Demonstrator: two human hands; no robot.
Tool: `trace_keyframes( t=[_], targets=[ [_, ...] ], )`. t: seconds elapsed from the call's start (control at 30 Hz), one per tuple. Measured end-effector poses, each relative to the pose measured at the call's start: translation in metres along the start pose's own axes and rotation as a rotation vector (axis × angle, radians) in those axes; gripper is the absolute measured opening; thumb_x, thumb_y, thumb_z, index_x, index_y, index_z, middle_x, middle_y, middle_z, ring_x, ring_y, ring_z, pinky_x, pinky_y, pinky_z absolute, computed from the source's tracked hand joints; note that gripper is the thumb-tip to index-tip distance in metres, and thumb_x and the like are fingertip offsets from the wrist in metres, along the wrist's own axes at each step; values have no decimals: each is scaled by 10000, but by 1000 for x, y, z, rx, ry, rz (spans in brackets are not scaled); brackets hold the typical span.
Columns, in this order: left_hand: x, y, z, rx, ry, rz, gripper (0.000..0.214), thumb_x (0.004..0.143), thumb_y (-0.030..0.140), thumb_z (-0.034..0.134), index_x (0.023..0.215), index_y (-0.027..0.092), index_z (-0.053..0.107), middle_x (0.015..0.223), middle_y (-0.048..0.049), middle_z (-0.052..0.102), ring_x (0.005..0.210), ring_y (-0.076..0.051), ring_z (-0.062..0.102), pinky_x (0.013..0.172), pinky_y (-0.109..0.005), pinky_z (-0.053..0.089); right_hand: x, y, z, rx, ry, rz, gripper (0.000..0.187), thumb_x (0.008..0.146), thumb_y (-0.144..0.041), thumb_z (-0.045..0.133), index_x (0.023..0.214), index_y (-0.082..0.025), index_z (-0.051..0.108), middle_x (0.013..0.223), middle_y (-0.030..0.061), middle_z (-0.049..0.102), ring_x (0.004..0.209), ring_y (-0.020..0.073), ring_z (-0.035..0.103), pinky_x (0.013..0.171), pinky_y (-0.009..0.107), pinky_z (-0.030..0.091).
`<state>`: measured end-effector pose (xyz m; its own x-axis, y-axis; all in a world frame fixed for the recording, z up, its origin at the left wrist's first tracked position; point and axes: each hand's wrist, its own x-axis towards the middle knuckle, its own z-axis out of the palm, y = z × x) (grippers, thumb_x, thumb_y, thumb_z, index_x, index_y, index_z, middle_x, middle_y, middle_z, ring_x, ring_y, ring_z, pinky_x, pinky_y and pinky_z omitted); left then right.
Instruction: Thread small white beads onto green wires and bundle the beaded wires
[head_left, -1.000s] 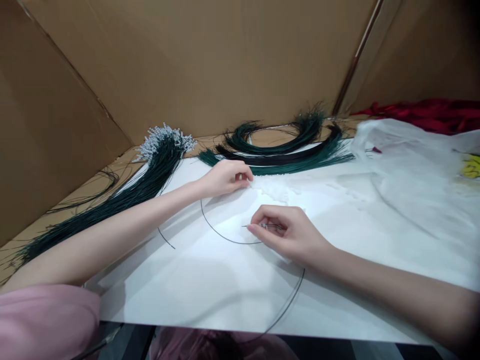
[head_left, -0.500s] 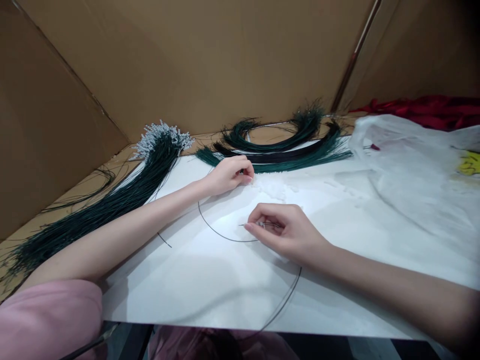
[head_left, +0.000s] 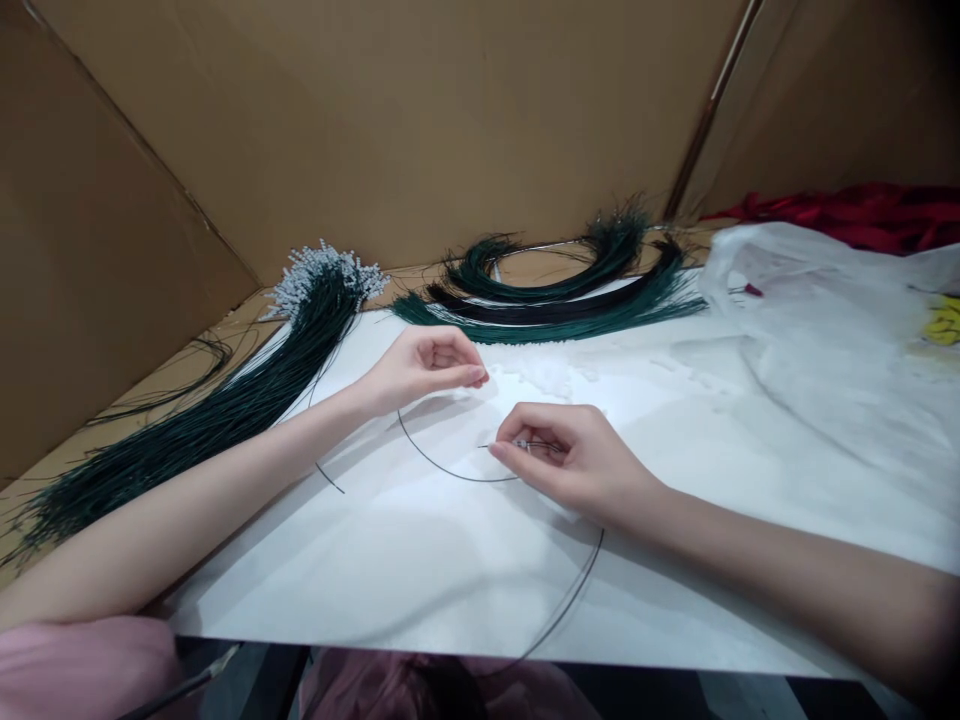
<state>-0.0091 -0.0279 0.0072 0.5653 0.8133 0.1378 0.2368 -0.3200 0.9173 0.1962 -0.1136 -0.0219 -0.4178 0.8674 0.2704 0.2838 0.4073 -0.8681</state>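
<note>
My right hand (head_left: 577,455) pinches a thin dark wire (head_left: 442,467) between thumb and fingers, and a short tip sticks out to the left of the thumb. Tiny whitish beads (head_left: 523,443) show on the wire inside the grip. The wire loops left over the white sheet and also hangs below the hand past the near edge. Up and to the left, my left hand (head_left: 427,368) is closed in a pinch, with thumb and fingertips together; whatever lies between them is too small to make out. Small white beads (head_left: 551,372) lie scattered beyond both hands.
A long bundle of dark green wires with white beaded ends (head_left: 322,275) lies on the left. Curved dark bundles (head_left: 555,315) rest at the back. A translucent plastic bag (head_left: 825,330) and red fabric (head_left: 862,215) are on the right. Cardboard walls (head_left: 450,120) enclose the back.
My left hand has pulled back from the scattered beads, moving left and slightly toward me, and has turned so its pinch shows. My right hand has stayed almost still, holding the wire.
</note>
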Motion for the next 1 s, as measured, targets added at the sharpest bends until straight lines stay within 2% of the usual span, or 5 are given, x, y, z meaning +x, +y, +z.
trace_keyframes(
  t=[0.07, 0.2, 0.33, 0.6, 1.0],
  targets=[
    [-14, -2, 4, -57, 8, -27, 168, 765, 203, 797, 821, 103, 673, 802, -67, 742, 742, -121, 694, 678, -195, 543, 0, 0, -1, 6, 1, 7, 150, 857, -212, 619, 733, -131, 636, 578, -41, 481, 496, 63, 360, 470, 222, 270],
    [-37, -8, 11, -203, 12, -31, 183, 735, 145, 823, 830, 128, 667, 841, -30, 742, 787, -97, 694, 748, -179, 554, 0, 0, -1, 15, -2, 16, 146, 865, -229, 615, 753, -138, 639, 596, -35, 501, 503, 70, 370, 478, 228, 279],
    [-50, -12, 18, -310, -2, -34, 220, 718, 96, 828, 861, 145, 668, 845, -2, 725, 788, -79, 681, 752, -161, 552, -1, 0, 0, 22, 14, 20, 133, 859, -233, 621, 760, -145, 637, 596, -32, 505, 519, 79, 399, 488, 229, 298],
    [-51, -12, 27, -418, -16, -22, 241, 692, 71, 835, 852, 142, 670, 786, 4, 715, 723, -73, 669, 678, -146, 547, 0, 2, 0, 70, 15, 59, 133, 858, -251, 624, 771, -150, 635, 606, -34, 489, 524, 83, 392, 485, 234, 293],
    [-53, -10, 31, -400, 28, -24, 288, 651, 92, 857, 858, 147, 666, 769, -10, 706, 696, -102, 659, 637, -182, 544, -3, -2, 0, 104, -11, 56, 126, 858, -243, 629, 769, -153, 627, 597, -40, 469, 526, 76, 379, 483, 225, 282]
  ],
)
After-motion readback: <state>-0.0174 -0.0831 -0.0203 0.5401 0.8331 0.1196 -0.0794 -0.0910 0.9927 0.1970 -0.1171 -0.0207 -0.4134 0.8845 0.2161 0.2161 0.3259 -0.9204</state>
